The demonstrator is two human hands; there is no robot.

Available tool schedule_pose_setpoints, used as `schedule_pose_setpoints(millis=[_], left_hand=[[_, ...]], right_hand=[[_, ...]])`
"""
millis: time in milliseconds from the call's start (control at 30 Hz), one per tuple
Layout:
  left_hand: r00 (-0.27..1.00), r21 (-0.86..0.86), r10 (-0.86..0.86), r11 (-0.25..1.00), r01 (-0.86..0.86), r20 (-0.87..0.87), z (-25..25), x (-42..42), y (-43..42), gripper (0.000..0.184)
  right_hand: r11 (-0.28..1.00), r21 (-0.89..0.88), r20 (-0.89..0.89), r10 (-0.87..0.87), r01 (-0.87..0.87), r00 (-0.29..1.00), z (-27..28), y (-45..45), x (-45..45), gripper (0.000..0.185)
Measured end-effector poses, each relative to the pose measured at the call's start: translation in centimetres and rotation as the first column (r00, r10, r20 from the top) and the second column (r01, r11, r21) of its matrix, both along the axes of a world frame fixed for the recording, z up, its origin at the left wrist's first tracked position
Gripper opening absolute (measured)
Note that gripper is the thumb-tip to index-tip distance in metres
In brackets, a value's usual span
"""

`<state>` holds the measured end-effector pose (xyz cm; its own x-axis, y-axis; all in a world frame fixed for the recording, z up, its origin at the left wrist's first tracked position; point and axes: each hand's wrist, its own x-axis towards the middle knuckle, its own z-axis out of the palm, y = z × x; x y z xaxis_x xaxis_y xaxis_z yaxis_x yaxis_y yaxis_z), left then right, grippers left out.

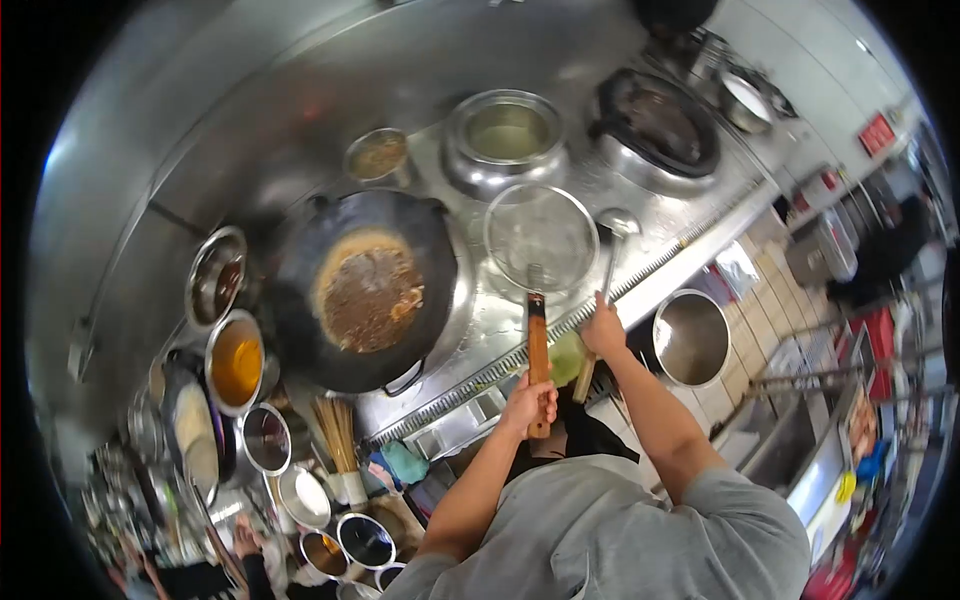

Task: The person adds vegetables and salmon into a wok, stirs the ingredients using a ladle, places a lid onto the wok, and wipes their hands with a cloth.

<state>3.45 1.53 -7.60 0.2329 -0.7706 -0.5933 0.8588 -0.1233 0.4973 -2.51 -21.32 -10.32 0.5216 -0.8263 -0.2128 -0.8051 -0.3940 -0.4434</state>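
Observation:
My left hand (528, 404) is wrapped round the wooden handle of a round mesh strainer (541, 238), which is over the steel stove top. In my right hand (603, 330) is a long-handled ladle (619, 221); its bowl lies just right of the strainer, and its wooden end sticks out below my fist. To the left, a black wok (290, 340) sits on the stove with brown, bubbling liquid (370, 295) in it. Behind the strainer stands a steel pot (505, 127) of pale liquid.
A dark pan (660, 125) rests on a burner at the back right. Bowls of orange liquid (237, 365) and white powder (305, 497) line the left side, near a bamboo brush (335, 435). A large steel bucket (692, 338) stands at the right. Another person's hand (246, 538) shows lower left.

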Motion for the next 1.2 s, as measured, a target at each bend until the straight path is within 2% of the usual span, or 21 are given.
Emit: schedule_pose_setpoints(millis=[67,167,200,233,267,300,333,367,433,533,600,733,800,833,867,933,1000,1033,1067,1100,1200], left_hand=[[0.995,-0.013,-0.079,0.997,0.08,0.062,-1.1,-0.2,-0.6,0.028],[0.989,0.101,-0.147,0.984,0.144,0.02,-1.4,-1.4,0.2,0.03],[0.984,0.062,-0.167,0.985,0.163,0.055,-1.0,-2.3,1.2,0.027],[0.972,0.069,-0.212,0.976,0.206,0.1,-1.9,-2.6,1.9,0.029],[0.966,0.157,-0.243,0.961,0.227,0.088,-1.2,-3.1,2.6,0.031],[0.959,0.104,-0.262,0.962,0.251,0.108,-2.1,-3.5,3.7,0.035],[0.952,0.1,-0.298,0.952,0.29,0.073,-2.6,-3.8,4.2,0.038],[0.945,0.104,-0.323,0.942,0.318,0.043,-2.9,-4.0,4.7,0.04],[0.932,0.067,-0.363,0.929,0.363,-0.022,-3.3,-3.7,6.3,0.047],[0.903,0.111,-0.416,0.908,0.405,0.11,-3.8,-4.4,6.8,0.05],[0.9,0.061,-0.419,0.908,0.415,0.117,-3.3,-5.9,7.5,0.053],[0.899,0.033,-0.431,0.902,0.43,0.076,-2.2,-8.2,8.4,0.057],[0.886,0.112,-0.452,0.89,0.441,0.103,-2.3,-9.4,8.9,0.058],[0.869,0.14,-0.482,0.873,0.467,0.108,-3.2,-9.5,9.2,0.059],[0.851,0.169,-0.513,0.853,0.493,0.112,-4.2,-9.5,9.4,0.059],[0.808,0.334,-0.564,0.804,0.492,0.168,-5.7,-10.8,9.9,0.055],[0.716,0.508,-0.619,0.752,0.42,0.323,-7.9,-12.4,10.6,0.052],[0.644,0.399,-0.635,0.771,0.496,0.426,-11.3,-11.4,11.2,0.045],[0.635,0.438,-0.704,0.703,0.56,0.317,-14.3,-10.6,10.3,0.043],[0.616,0.468,-0.761,0.628,0.622,0.203,-14.9,-11.5,8.3,0.041],[0.486,0.417,-0.838,0.546,0.727,0.25,-12.0,-17.3,5.7,0.037]], right_hand=[[0.998,0.042,-0.077,-0.041,0.044,0.996,0.6,0.1,-0.4,0.072],[0.986,0.149,-0.177,0.102,-0.076,0.979,-0.7,0.0,-1.8,0.045],[0.999,0.023,-0.037,0.048,-0.047,0.998,-2.5,1.1,-3.0,0.041],[0.989,0.148,-0.107,0.027,-0.011,0.994,-1.2,1.1,-3.4,0.041],[0.993,0.102,-0.055,0.057,-0.051,0.997,-3.0,1.2,-4.1,0.046],[0.998,0.047,0.098,-0.043,0.038,0.994,-3.4,2.3,-5.1,0.051],[0.994,0.102,0.053,-0.05,0.045,0.997,-3.6,2.7,-5.8,0.058],[0.983,0.108,0.189,-0.168,0.149,0.968,-2.0,3.9,-7.3,0.063],[0.965,0.197,0.26,-0.222,0.173,0.94,-3.5,5.9,-8.0,0.062],[0.946,0.273,0.319,-0.262,0.177,0.911,-2.8,7.5,-10.9,0.059],[0.892,0.308,0.385,-0.435,0.331,0.814,-3.8,9.0,-12.8,0.058],[0.937,0.296,0.429,-0.304,0.185,0.851,-7.0,11.2,-24.0,0.042],[0.89,0.332,0.533,-0.451,0.314,0.716,-6.7,14.7,-33.6,0.035],[0.73,0.614,0.527,-0.663,0.301,0.532,-3.6,16.6,-39.3,0.03],[0.449,0.872,0.436,-0.894,0.194,0.107,-7.0,18.4,-43.5,0.023],[0.288,0.904,0.374,-0.891,0.316,-0.257,-7.3,23.5,-54.4,0.02],[0.081,0.874,0.382,-0.723,0.478,-0.576,-1.2,29.0,-63.3,0.027],[-0.057,0.867,0.354,-0.629,0.496,-0.692,0.9,31.0,-66.9,0.032],[-0.103,0.88,0.366,-0.473,0.463,-0.801,1.7,33.5,-69.9,0.035],[-0.133,0.867,0.42,-0.328,0.481,-0.846,1.9,35.5,-72.3,0.034],[-0.191,0.869,0.468,0.021,0.456,-0.883,3.5,37.4,-76.3,0.031]])
